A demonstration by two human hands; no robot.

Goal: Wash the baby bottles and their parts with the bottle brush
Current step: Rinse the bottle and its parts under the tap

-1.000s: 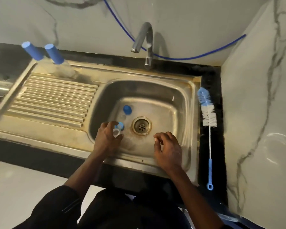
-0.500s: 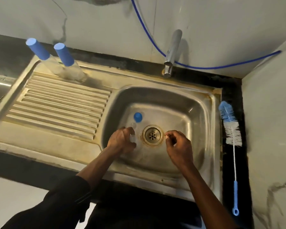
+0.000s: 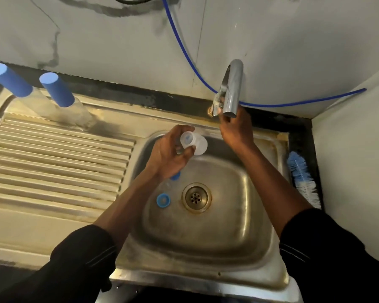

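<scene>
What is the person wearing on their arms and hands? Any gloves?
No gloves: the left hand and right hand are bare, with no ring or watch showing. Both arms have long black sleeves that stop partway up, so the forearms are bare. The left sleeve and right sleeve each have a few thin pale lines near the cuff.
</scene>
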